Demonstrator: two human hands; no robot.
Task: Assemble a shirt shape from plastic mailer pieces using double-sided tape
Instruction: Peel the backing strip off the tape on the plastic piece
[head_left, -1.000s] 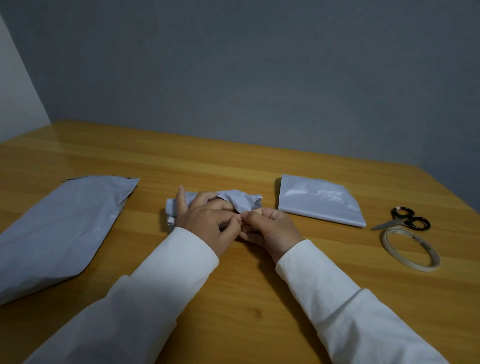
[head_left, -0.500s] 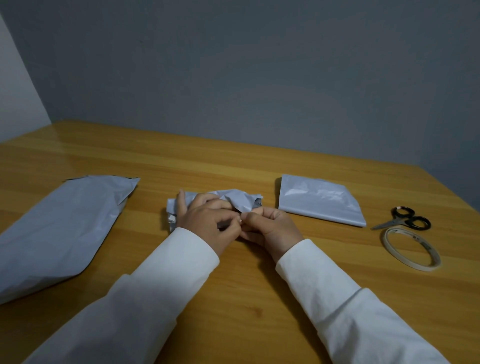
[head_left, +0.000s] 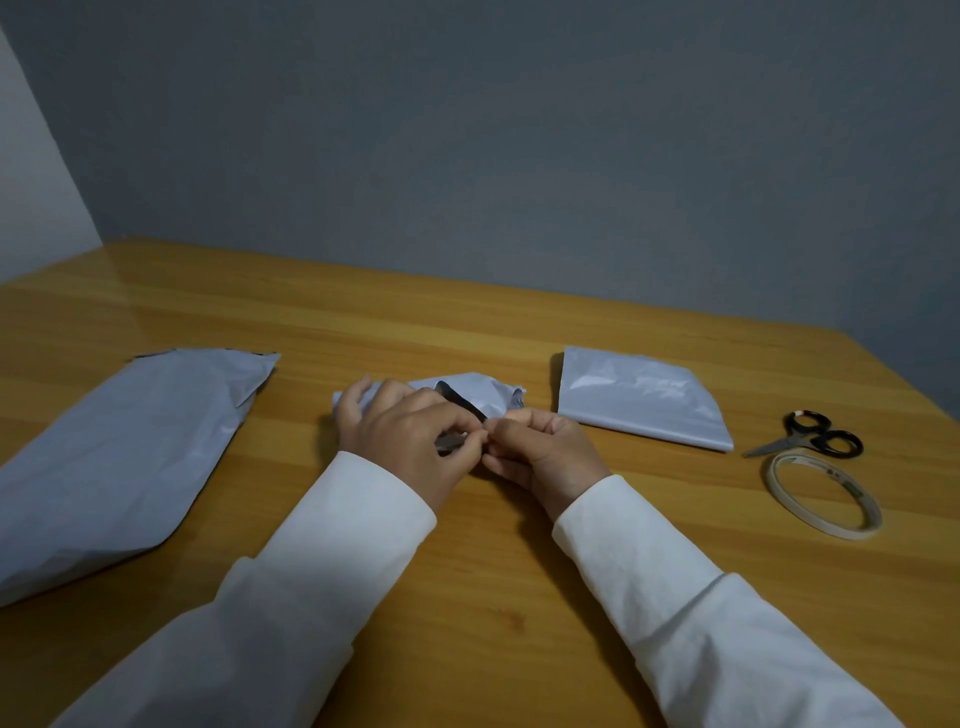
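Now we see the big mailer (head_left: 119, 457) lying well left of our grip, a folded piece (head_left: 641, 397) just right, and both hands, left (head_left: 410, 436) and right (head_left: 540, 447), pinching the crumpled piece (head_left: 483, 397), perhaps its tape.

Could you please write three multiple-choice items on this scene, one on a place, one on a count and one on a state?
1. Where does the tape roll lie?
A. Just nearer the person than the scissors
B. On the long mailer piece
C. Between the hands

2. How many mailer pieces show on the table?
A. One
B. Three
C. Five

3. What are the hands doing?
A. Resting flat on the table
B. Holding the scissors
C. Pinching the middle piece

Key: 1 A, the roll sits just below the scissors at the right. 2 B, a long one, the middle one and the right piece. 3 C, the left hand and right hand meet, fingertips curled on it.
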